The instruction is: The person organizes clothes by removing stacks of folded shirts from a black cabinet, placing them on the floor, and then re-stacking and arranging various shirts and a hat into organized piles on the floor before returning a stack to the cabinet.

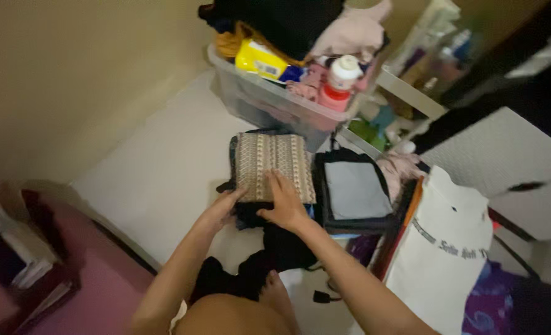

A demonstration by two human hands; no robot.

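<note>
White bedding (164, 167) runs along a plain beige wall, and you kneel over it in dim light. Your folded knitted cloth (272, 164), beige with patterned stripes, lies on top of a small stack of dark folded clothes (250, 214) in the middle of the bedding. Its long axis runs away from you toward the clear plastic bin (269, 102), and its stripes run the same way. Your right hand (284, 205) lies flat on the near edge of the cloth, fingers spread and open, pressing down rather than gripping. Your left hand (222, 208) curls at the cloth's near left corner, fingers tucked along the edge of the stack; how tightly it grips is unclear. Just right of the stack sits a folded grey and black garment (356, 189). The bin is heaped with clothes and a red bottle with a white cap (338, 84). A white bag (443, 248) stands to your right.
</note>
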